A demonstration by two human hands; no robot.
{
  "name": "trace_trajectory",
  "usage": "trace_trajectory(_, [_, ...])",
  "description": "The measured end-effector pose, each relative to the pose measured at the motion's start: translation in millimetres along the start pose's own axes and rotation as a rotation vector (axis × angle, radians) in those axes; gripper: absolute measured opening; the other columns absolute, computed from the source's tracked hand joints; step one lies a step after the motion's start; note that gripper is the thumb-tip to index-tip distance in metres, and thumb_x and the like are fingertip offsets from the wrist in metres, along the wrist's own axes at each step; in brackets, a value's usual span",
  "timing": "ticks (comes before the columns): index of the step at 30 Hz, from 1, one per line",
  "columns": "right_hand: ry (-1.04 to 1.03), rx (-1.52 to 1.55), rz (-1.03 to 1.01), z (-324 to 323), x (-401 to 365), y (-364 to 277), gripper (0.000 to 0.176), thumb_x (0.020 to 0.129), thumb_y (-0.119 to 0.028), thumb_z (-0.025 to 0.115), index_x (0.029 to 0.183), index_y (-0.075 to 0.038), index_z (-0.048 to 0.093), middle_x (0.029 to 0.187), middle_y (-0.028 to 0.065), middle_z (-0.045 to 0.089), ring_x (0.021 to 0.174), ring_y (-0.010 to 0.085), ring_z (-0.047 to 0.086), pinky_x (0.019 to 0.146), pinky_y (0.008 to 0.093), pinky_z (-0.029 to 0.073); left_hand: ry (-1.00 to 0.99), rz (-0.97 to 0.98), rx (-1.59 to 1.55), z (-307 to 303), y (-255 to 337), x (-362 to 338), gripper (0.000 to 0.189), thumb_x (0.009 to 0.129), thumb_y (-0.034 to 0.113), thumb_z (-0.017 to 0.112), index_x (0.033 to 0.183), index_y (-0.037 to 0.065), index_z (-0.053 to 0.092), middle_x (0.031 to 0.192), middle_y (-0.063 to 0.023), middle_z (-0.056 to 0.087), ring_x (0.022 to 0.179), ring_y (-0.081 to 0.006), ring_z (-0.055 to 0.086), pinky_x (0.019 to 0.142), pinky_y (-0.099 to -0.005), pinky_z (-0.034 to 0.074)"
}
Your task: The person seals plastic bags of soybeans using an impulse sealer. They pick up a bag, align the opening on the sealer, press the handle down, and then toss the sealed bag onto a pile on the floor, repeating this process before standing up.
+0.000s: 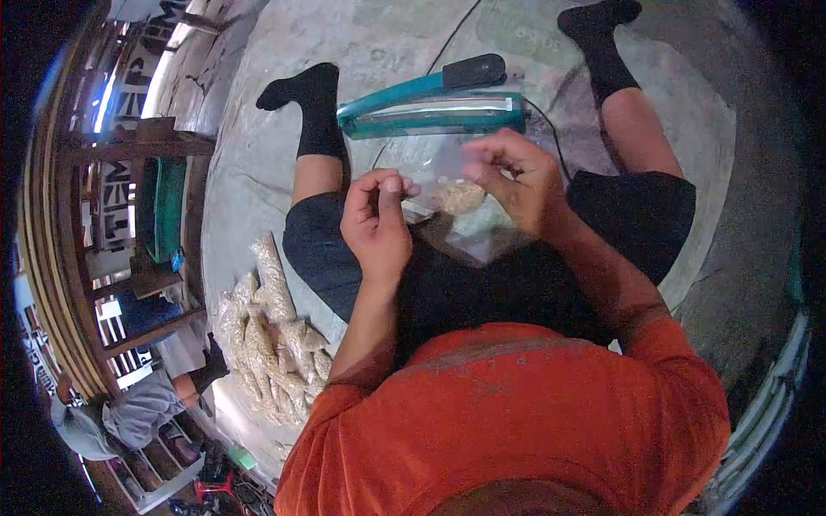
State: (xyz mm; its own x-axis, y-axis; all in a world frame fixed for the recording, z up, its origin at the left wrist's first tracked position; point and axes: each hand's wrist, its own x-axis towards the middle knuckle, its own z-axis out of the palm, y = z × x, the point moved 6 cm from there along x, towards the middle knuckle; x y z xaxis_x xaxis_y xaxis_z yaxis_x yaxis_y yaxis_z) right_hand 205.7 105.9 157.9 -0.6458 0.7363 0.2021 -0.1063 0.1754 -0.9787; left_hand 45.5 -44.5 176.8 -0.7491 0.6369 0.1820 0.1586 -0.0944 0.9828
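Observation:
A clear plastic bag (471,239) with a small heap of beige pieces (460,197) inside hangs in front of my lap, between my two hands. My left hand (379,222) is closed in a pinch at the bag's left upper edge. On the other side, my right hand (522,182) has its fingers curled at the bag's right upper edge, the tips slightly blurred. Just beyond the bag, between my legs, lies a teal heat sealer (434,116) with its black-ended lever arm raised a little above the base.
Several filled clear bags (271,344) of beige pieces are piled left of my thigh. A black cord (553,133) runs from the sealer across the pale floor sheet (379,34). Wooden shelving (142,155) and another person (146,408) are at the left.

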Motion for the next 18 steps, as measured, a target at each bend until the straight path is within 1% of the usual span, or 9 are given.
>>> trace_trajectory(2, [-0.015, -0.049, -0.069, -1.4, 4.4, -6.2, 0.021, 0.095, -0.021, 0.073, 0.103, -0.002, 0.074, 0.096, 0.0097, 0.074, 0.088, 0.0185, 0.071, 0.079, 0.0319, 0.055, 0.003, 0.015, -0.071, 2.7, -2.0, 0.3, 0.011, 0.101, 0.009, 0.065, 0.108, 0.001, 0.064, 0.092, -0.0087, 0.071, 0.082, -0.0168, 0.069, 0.079, -0.0284, 0.055])
trace_trajectory(6, [-0.073, -0.099, -0.052, -3.5, 5.1, -10.8, 0.02, 0.096, -0.02, 0.072, 0.106, -0.003, 0.074, 0.097, 0.0102, 0.074, 0.09, 0.0191, 0.071, 0.08, 0.0313, 0.055, 0.02, 0.044, -0.019, 10.3, 5.0, 3.5, 0.011, 0.099, 0.009, 0.068, 0.106, 0.001, 0.065, 0.093, -0.0085, 0.072, 0.084, -0.0167, 0.069, 0.08, -0.0291, 0.056])
trace_trajectory(8, [0.021, -0.075, -0.039, -6.8, 5.0, -10.0, 0.019, 0.097, -0.019, 0.071, 0.105, -0.003, 0.074, 0.096, 0.0103, 0.074, 0.088, 0.0196, 0.071, 0.078, 0.0313, 0.055, -0.128, -0.079, 0.028, 5.9, -13.1, 4.6, 0.01, 0.098, 0.006, 0.069, 0.106, 0.0, 0.068, 0.095, -0.0078, 0.073, 0.088, -0.0145, 0.069, 0.084, -0.0287, 0.055])
trace_trajectory(9, [0.022, -0.075, -0.042, -4.7, 4.4, -7.9, 0.019, 0.097, -0.019, 0.071, 0.105, -0.003, 0.074, 0.096, 0.0103, 0.074, 0.088, 0.0196, 0.071, 0.078, 0.0313, 0.055, -0.128, -0.076, 0.027, 7.1, -12.7, 5.6, 0.01, 0.098, 0.006, 0.069, 0.106, 0.0, 0.068, 0.095, -0.0078, 0.073, 0.088, -0.0145, 0.069, 0.084, -0.0287, 0.055])
trace_trajectory(11, [0.135, 0.029, 0.059, -5.5, -1.5, 2.9, 0.017, 0.096, -0.019, 0.072, 0.1, -0.003, 0.074, 0.095, 0.0103, 0.074, 0.086, 0.0188, 0.07, 0.077, 0.0316, 0.055, -0.113, -0.09, 0.092, 7.9, -10.7, 4.4, 0.011, 0.098, 0.008, 0.069, 0.104, -0.001, 0.069, 0.093, -0.0075, 0.073, 0.087, -0.0141, 0.069, 0.084, -0.0285, 0.055])
trace_trajectory(12, [0.13, 0.033, 0.057, -5.4, -3.7, 0.0, 0.017, 0.096, -0.019, 0.072, 0.1, -0.003, 0.074, 0.095, 0.0103, 0.074, 0.086, 0.0188, 0.07, 0.077, 0.0316, 0.055, -0.108, -0.088, 0.095, 7.8, -7.9, 4.0, 0.011, 0.098, 0.008, 0.069, 0.104, -0.001, 0.069, 0.093, -0.0075, 0.073, 0.087, -0.0141, 0.069, 0.084, -0.0285, 0.055])
trace_trajectory(14, [0.109, -0.12, 0.053, -9.4, -5.3, -8.6, 0.018, 0.092, -0.019, 0.076, 0.097, -0.003, 0.072, 0.093, 0.0104, 0.074, 0.085, 0.0182, 0.07, 0.077, 0.0319, 0.055, -0.103, -0.122, 0.084, 7.1, -4.9, 5.7, 0.014, 0.099, 0.01, 0.068, 0.107, -0.001, 0.07, 0.094, -0.0082, 0.073, 0.087, -0.0145, 0.07, 0.083, -0.0282, 0.055])
trace_trajectory(15, [0.108, -0.117, 0.049, -12.0, -5.7, -9.8, 0.018, 0.092, -0.019, 0.076, 0.097, -0.003, 0.072, 0.093, 0.0104, 0.074, 0.085, 0.0182, 0.07, 0.077, 0.0319, 0.055, -0.101, -0.118, 0.086, 5.2, -4.5, 5.8, 0.014, 0.099, 0.01, 0.068, 0.107, -0.001, 0.07, 0.094, -0.0082, 0.073, 0.087, -0.0145, 0.07, 0.083, -0.0282, 0.055])
trace_trajectory(18, [0.087, -0.079, 0.016, -15.6, -6.7, -12.4, 0.021, 0.089, -0.02, 0.08, 0.097, -0.003, 0.07, 0.093, 0.0102, 0.073, 0.086, 0.0176, 0.07, 0.077, 0.0321, 0.055, -0.078, -0.116, -0.062, -2.9, -6.1, 4.9, 0.016, 0.1, 0.01, 0.068, 0.109, -0.002, 0.07, 0.094, -0.0092, 0.074, 0.088, -0.0148, 0.07, 0.083, -0.0286, 0.056])
